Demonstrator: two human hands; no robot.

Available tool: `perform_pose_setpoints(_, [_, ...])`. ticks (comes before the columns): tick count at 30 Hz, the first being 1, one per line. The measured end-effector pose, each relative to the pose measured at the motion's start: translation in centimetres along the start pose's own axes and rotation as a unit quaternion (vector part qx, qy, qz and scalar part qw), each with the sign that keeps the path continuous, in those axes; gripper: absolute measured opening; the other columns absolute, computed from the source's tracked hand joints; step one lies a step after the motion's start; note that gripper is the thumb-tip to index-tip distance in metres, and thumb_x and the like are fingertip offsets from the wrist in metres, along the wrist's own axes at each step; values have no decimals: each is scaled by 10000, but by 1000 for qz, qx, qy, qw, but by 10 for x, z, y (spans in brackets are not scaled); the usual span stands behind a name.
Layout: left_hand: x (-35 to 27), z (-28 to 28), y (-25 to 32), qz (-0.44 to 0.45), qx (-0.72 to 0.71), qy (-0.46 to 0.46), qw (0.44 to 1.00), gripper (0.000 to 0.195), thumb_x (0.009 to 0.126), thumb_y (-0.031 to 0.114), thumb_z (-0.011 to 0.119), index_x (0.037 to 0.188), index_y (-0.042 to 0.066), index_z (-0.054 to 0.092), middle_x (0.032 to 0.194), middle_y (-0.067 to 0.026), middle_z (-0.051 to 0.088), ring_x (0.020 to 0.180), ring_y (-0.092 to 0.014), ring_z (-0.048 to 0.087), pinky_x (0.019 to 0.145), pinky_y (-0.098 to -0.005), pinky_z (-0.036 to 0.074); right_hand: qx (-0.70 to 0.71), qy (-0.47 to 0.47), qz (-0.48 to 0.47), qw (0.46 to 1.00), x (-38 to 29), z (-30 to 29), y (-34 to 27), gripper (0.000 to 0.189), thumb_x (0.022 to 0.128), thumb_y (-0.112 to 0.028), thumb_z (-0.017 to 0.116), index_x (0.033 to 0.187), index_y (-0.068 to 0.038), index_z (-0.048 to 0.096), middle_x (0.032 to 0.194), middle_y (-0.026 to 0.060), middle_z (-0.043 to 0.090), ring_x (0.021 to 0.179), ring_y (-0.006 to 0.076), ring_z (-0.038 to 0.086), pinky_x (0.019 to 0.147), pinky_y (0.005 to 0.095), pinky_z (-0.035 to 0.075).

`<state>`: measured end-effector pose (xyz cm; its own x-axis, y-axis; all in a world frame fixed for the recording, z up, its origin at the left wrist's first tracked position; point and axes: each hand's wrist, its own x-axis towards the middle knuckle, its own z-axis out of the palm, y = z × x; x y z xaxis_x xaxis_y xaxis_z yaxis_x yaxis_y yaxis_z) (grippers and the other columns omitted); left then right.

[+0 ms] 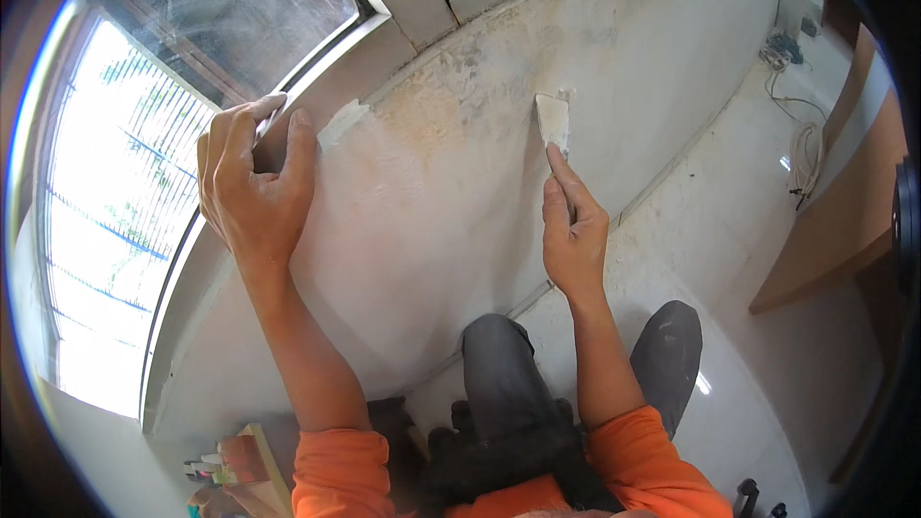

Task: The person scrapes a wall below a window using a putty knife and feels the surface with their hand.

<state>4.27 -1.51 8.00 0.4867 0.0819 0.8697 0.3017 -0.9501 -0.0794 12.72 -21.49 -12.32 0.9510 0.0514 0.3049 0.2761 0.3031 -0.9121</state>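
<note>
My right hand holds a putty knife by its handle, the index finger stretched towards the blade. Whitish filler covers much of the blade's face, and its tip is at the wall, beside a small pale patch of filler. My left hand grips the metal window frame, fingers over its inner edge and thumb on the near side. Just right of that thumb, a white smear of filler lies along the frame's border. Below the frame, the wall paint is stained yellowish and grey, with rough spots.
A brown wooden panel stands at the right, near a coiled cable on the tiled floor. My bent knee is close to the wall's base. At lower left is a wooden shelf with small items.
</note>
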Motion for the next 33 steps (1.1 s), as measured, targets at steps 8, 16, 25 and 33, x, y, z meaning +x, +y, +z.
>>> perform_pose_setpoints(8, [0, -2, 1, 8, 7, 6, 1000, 230, 928, 294, 748, 1085, 133, 796, 1040, -28, 746, 1009, -195, 652, 925, -365, 525, -2, 11, -28, 1000, -4, 8, 2, 396, 1063, -87, 528, 1425, 61, 596, 1420, 263, 631, 1384, 304, 569, 1170, 359, 389])
perform_pose_setpoints(16, [-1, -5, 0, -12, 0, 3, 1000, 220, 923, 281, 749, 1086, 139, 795, 1075, -24, 750, 1057, -197, 656, 936, -381, 528, 1, 16, 1, 1000, -5, 9, 5, 409, 1072, -92, 527, 1453, 49, 572, 1452, 252, 611, 1392, 287, 558, 1168, 356, 388])
perform_pose_setpoints(25, [-1, -1, 5, -5, -12, 10, 1000, 212, 923, 283, 750, 1071, 138, 793, 1059, -24, 744, 1017, -195, 649, 918, -376, 533, 6, 27, 5, 1000, -4, 3, 9, 410, 1061, -57, 524, 1456, 43, 574, 1439, 253, 621, 1374, 285, 574, 1164, 360, 396])
perform_pose_setpoints(33, [-1, -1, 2, 9, -1, 15, 1000, 210, 916, 266, 752, 1070, 129, 792, 1036, -23, 737, 992, -191, 645, 906, -370, 527, 37, 46, 89, 994, 16, 5, -18, 405, 1053, -43, 512, 1438, 59, 586, 1415, 264, 635, 1368, 283, 584, 1158, 355, 399])
